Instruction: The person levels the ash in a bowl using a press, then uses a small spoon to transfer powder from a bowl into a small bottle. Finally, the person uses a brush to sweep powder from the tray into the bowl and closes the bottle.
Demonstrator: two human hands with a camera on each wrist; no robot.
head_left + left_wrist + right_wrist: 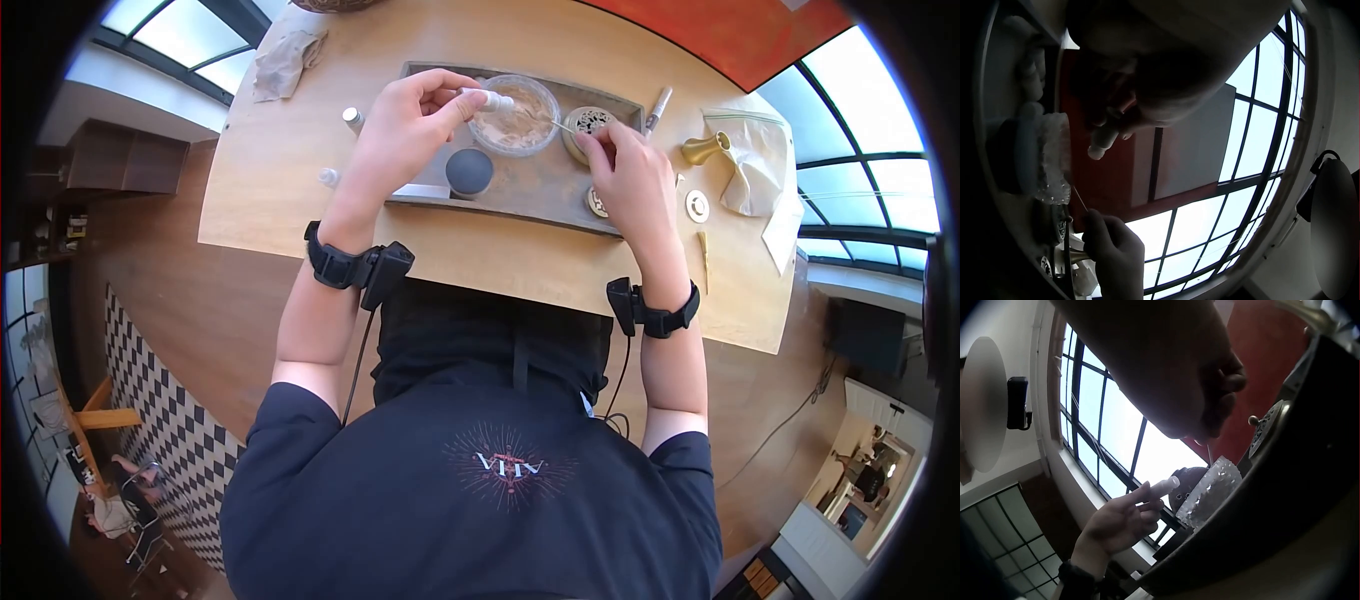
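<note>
The left hand (421, 118) grips a small white bottle (487, 100), tilted over the left side of a clear bowl (548, 143) of beige powder. In the left wrist view the bottle (1102, 139) points downward. The right hand (632, 178) pinches a thin stick (562, 126) whose far end reaches the bowl's right side. The textured bowl (1213, 490) also shows in the right wrist view, below the right hand (1197, 394), with the left hand (1124, 523) holding the bottle (1164, 487) beside it. Whether anything leaves the bottle cannot be seen.
A grey tray (520, 208) holds the bowl, a dark round lid (468, 172) and a pierced metal burner (590, 122). Small white bottles (352, 117) stand left of it. To the right are a brass vessel (703, 148), a marker (659, 108), a white disc (697, 206) and a cloth bag (752, 170).
</note>
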